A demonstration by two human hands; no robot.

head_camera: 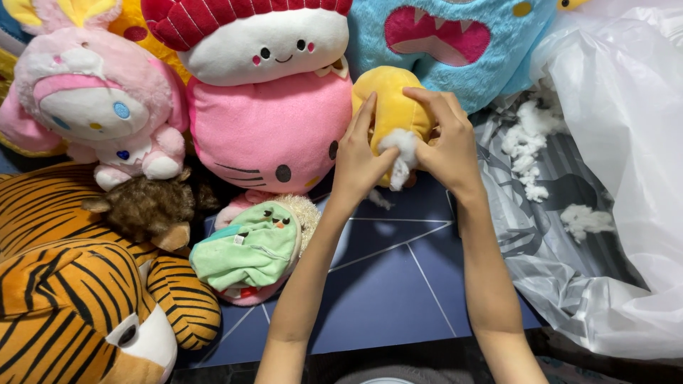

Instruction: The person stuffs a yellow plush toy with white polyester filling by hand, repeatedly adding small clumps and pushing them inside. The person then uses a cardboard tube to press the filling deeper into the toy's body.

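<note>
Grasping the half-filled yellow plush [390, 99], my left hand [358, 162] and right hand [442, 142] pressed white stuffing [400, 153] inside, more stuffing [530, 142] waiting right.

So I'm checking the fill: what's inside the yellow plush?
White stuffing pokes from the yellow plush between the left hand and right hand. The rest of the inside is covered by its fabric and the hands.

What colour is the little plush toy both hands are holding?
The plush toy is yellow, with white stuffing poking out; the head view shows it best.
</note>
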